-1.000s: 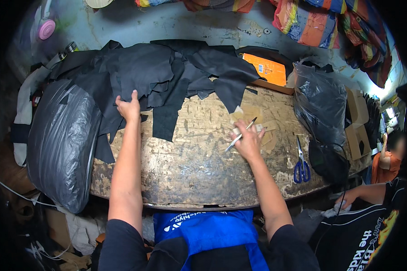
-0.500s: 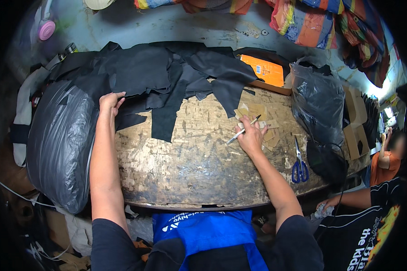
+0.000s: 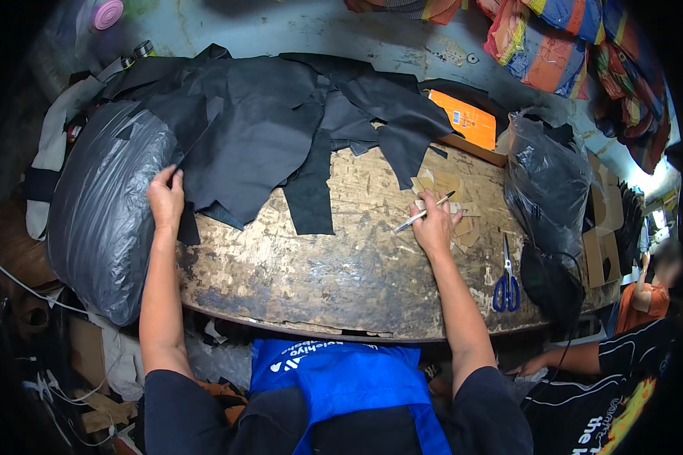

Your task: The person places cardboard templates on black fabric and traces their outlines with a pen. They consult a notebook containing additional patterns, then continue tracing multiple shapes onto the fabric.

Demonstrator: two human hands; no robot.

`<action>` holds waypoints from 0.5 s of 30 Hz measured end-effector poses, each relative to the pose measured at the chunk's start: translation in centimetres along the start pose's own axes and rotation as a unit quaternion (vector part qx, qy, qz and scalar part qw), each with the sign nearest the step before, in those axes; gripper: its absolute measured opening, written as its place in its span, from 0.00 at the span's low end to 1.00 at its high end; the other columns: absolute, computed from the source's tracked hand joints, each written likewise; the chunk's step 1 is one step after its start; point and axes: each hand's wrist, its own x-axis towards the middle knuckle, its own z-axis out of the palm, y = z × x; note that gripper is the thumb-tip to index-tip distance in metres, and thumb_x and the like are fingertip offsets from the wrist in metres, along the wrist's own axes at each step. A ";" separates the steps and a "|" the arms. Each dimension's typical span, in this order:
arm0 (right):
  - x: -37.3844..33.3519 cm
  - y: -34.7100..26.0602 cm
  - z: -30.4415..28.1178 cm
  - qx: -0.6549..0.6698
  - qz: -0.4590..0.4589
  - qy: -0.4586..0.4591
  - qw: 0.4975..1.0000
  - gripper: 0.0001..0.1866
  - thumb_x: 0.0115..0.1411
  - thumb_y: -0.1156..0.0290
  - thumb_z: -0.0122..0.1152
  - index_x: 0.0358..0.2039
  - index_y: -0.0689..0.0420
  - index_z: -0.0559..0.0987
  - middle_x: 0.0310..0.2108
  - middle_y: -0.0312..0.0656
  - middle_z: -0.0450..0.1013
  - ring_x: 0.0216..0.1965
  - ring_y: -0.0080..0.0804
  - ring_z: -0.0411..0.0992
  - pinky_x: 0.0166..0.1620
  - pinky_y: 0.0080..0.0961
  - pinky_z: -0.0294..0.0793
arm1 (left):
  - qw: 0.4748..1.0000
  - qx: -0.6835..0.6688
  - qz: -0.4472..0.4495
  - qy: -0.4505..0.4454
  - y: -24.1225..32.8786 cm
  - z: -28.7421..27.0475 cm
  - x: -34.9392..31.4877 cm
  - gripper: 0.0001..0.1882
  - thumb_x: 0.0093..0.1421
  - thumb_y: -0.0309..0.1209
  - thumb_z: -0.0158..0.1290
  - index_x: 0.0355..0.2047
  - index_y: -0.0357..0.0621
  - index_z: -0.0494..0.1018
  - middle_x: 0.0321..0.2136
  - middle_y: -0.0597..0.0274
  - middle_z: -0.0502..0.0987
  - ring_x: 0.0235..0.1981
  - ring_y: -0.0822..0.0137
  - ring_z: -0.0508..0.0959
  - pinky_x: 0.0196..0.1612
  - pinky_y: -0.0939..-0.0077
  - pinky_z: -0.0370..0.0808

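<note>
Black leather sheets (image 3: 262, 125) lie in an overlapping heap along the back of the worn wooden table (image 3: 357, 280). My left hand (image 3: 165, 199) pinches the left edge of a large sheet, beside a filled dark plastic bag (image 3: 102, 220). My right hand (image 3: 435, 227) holds a pale pen (image 3: 411, 223) with a dark end between its fingers. That hand rests on or just above several brown card pieces (image 3: 446, 182); I cannot tell whether it grips any of them. The fingertips are partly hidden under the hand.
Blue-handled scissors (image 3: 507, 284) lie right of my right arm. Behind the card pieces stands an orange box (image 3: 463, 121), with another dark plastic bag (image 3: 546, 171) beside it. A co-worker's arm (image 3: 561, 359) shows at the lower right. Colourful striped bags (image 3: 539, 45) hang above.
My left hand has drawn the large leather sheet toward me and left, so it covers more of the table. The right hand keeps the pen over the card pieces. The view has shifted slightly.
</note>
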 end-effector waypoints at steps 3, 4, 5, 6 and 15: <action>-0.2 0.0 0.0 -0.024 -0.031 0.061 0.997 0.22 0.55 0.57 0.62 0.46 0.54 0.75 0.54 0.45 0.69 0.61 0.50 0.58 0.60 0.68 0.41 | 0.986 -0.134 0.091 0.023 4.6 -2.1 1.6 0.10 0.56 0.21 0.54 0.39 0.36 0.78 0.33 0.54 0.81 0.33 0.67 0.80 0.39 0.78 0.74; -0.3 -0.2 -0.1 -0.033 -0.045 0.081 0.995 0.23 0.54 0.56 0.64 0.46 0.55 0.75 0.54 0.47 0.69 0.61 0.50 0.59 0.60 0.67 0.42 | 0.975 -0.183 0.125 0.014 6.6 -2.9 1.9 0.10 0.56 0.20 0.53 0.39 0.36 0.78 0.32 0.56 0.81 0.33 0.71 0.79 0.39 0.80 0.73; -0.4 -0.5 -0.3 -0.008 -0.087 0.111 0.990 0.24 0.52 0.56 0.65 0.46 0.56 0.75 0.52 0.47 0.69 0.60 0.50 0.59 0.59 0.65 0.44 | 0.971 -0.205 0.122 -0.023 8.5 -3.9 2.0 0.10 0.57 0.19 0.52 0.39 0.36 0.77 0.32 0.59 0.81 0.33 0.74 0.78 0.39 0.81 0.73; -0.4 -1.0 -0.6 0.020 -0.129 0.133 0.982 0.25 0.50 0.57 0.67 0.45 0.58 0.75 0.51 0.47 0.70 0.59 0.51 0.60 0.59 0.63 0.47 | 0.962 -0.236 0.129 -0.054 10.5 -4.8 2.0 0.10 0.58 0.18 0.51 0.40 0.35 0.77 0.32 0.61 0.80 0.33 0.77 0.77 0.39 0.83 0.72; -3.1 -8.1 -4.6 0.818 -0.024 -0.203 0.537 0.48 0.47 0.72 0.73 0.62 0.66 0.54 0.59 0.52 0.59 0.52 0.33 0.67 0.49 0.24 0.74 | 0.856 -0.458 0.049 -0.233 16.0 -7.5 1.0 0.10 0.59 0.24 0.54 0.42 0.36 0.76 0.35 0.66 0.78 0.35 0.80 0.74 0.41 0.86 0.70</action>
